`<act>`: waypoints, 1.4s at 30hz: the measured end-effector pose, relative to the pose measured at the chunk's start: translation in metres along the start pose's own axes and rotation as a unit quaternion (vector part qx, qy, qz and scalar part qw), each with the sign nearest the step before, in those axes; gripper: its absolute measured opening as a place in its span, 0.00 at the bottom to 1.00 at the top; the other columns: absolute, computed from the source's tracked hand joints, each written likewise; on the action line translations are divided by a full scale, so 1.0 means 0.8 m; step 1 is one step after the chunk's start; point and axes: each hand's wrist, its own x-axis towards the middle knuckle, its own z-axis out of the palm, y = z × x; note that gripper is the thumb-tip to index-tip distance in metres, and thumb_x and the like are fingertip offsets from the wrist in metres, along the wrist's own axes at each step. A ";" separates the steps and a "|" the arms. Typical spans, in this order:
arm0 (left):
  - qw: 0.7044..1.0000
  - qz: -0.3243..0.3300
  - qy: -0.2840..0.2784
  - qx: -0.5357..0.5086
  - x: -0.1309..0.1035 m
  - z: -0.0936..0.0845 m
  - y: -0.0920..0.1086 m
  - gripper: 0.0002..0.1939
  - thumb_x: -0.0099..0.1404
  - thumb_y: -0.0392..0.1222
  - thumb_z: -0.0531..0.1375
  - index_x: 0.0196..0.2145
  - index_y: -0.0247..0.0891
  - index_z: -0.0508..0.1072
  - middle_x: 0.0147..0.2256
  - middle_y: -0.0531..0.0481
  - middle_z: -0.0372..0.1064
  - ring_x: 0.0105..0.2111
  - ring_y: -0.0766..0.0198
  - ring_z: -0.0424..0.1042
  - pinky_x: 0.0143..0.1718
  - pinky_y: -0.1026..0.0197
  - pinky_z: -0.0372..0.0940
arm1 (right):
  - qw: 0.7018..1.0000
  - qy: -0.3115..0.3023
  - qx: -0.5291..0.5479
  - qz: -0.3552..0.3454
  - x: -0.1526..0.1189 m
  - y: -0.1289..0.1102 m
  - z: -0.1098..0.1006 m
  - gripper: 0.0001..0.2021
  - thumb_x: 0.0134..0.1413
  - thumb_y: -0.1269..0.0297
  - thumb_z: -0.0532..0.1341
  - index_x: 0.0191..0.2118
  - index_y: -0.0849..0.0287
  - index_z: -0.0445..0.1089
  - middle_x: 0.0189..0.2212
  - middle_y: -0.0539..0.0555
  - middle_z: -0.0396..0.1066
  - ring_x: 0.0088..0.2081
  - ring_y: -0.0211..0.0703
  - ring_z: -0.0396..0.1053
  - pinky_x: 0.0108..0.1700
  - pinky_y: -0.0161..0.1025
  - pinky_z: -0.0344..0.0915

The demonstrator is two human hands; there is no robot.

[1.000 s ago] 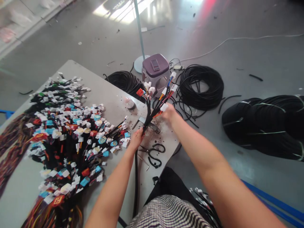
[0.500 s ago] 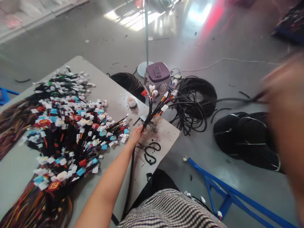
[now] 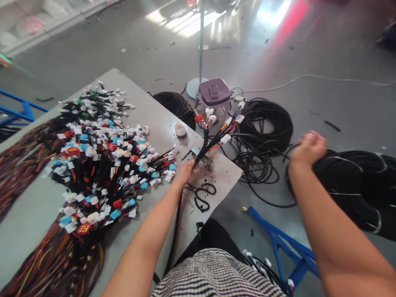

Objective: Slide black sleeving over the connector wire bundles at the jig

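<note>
Head view: left hand (image 3: 186, 170) fingers gripping harness (image 3: 206, 138).

Floor (image 3: 340, 49): grey, smooth and glossy, scattered with small dark offcuts. Bright window light reflects on the floor beyond the grey table (image 3: 148, 111), together with a reddish reflection to the right of it. A pale pole on a round base (image 3: 194, 84) stands just past the table's far corner, with a purple plastic stool (image 3: 214, 94) beside it. A white cable (image 3: 324, 77) runs across the floor right of the stool. Blue metal frames stand left (image 3: 21, 108) and near right (image 3: 278, 243) of the table.
</note>
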 end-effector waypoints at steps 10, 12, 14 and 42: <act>1.000 0.001 0.005 -0.020 -0.008 0.002 0.006 0.28 0.64 0.66 0.53 0.20 0.40 0.64 0.14 0.56 0.51 0.17 0.67 0.51 0.21 0.63 0.46 | 0.749 -0.454 0.341 0.342 -0.208 -0.145 0.183 0.14 0.50 0.57 0.66 0.31 0.59 0.62 0.19 0.44 0.62 0.18 0.31 0.58 0.20 0.30 0.58; 0.999 -0.001 0.034 -0.007 -0.017 0.000 -0.002 0.29 0.64 0.66 0.53 0.18 0.40 0.62 0.15 0.55 0.50 0.18 0.67 0.50 0.22 0.63 0.45 | 0.776 -0.423 0.361 0.297 -0.219 -0.135 0.188 0.18 0.47 0.56 0.68 0.27 0.57 0.58 0.15 0.41 0.53 0.15 0.30 0.50 0.17 0.30 0.51; 0.998 -0.008 0.056 0.003 -0.028 -0.005 -0.013 0.30 0.64 0.67 0.53 0.17 0.40 0.59 0.15 0.55 0.50 0.18 0.68 0.50 0.22 0.63 0.44 | 0.799 -0.408 0.369 0.242 -0.234 -0.120 0.190 0.22 0.44 0.51 0.68 0.24 0.55 0.54 0.14 0.40 0.48 0.15 0.31 0.47 0.16 0.32 0.50; 0.977 -0.142 -0.023 -0.158 -0.045 -0.025 0.004 0.35 0.52 0.77 0.56 0.26 0.36 0.68 0.12 0.59 0.49 0.12 0.74 0.44 0.15 0.64 0.37 | 0.741 -0.590 -0.278 -0.160 -0.339 0.076 -0.062 0.17 0.54 0.55 0.65 0.43 0.64 0.70 0.38 0.62 0.71 0.39 0.54 0.69 0.50 0.50 0.59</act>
